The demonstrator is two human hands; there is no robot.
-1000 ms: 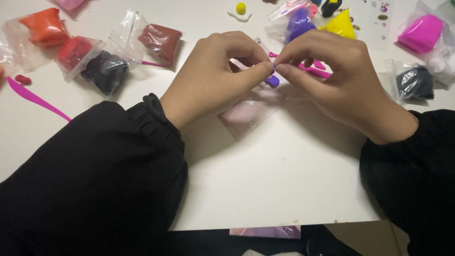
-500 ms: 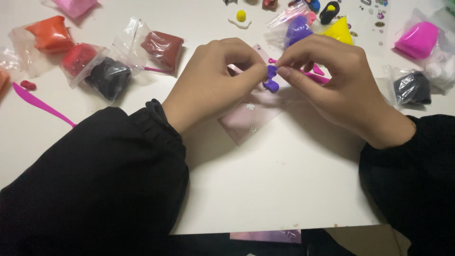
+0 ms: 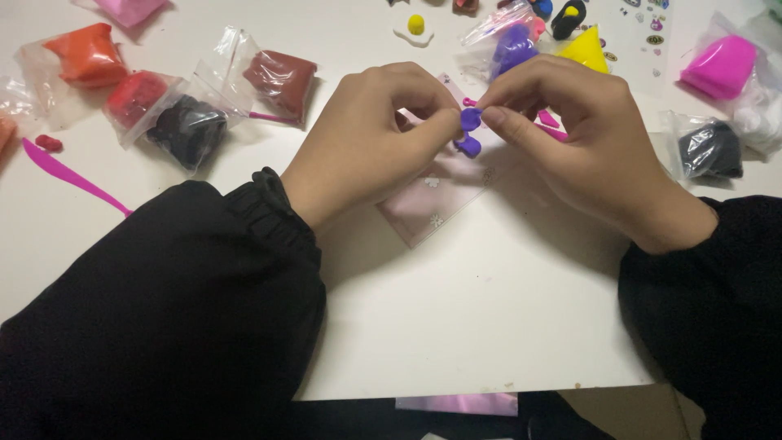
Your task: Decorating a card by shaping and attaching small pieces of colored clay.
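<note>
Bagged clay lumps, orange (image 3: 85,53), black (image 3: 189,129) and brown (image 3: 281,80), line the desk's (image 3: 456,326) far left edge. At centre, the left hand (image 3: 366,147) and right hand (image 3: 582,143) both pinch a small purple clay piece (image 3: 469,132) above a pink sheet (image 3: 440,195); shaping it, careful fingertip pressure needed.

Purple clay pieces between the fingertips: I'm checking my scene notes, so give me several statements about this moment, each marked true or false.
1. Both hands, left hand and right hand, pinch small purple clay pieces. True.
2. The clay pieces are green. False: they are purple.
3. A bag of black clay lies on the white table left of the left hand. True.
4. The pink modelling tool is in the right hand. False: it lies on the table at the far left.
5. Both sleeves are black. True.
</note>
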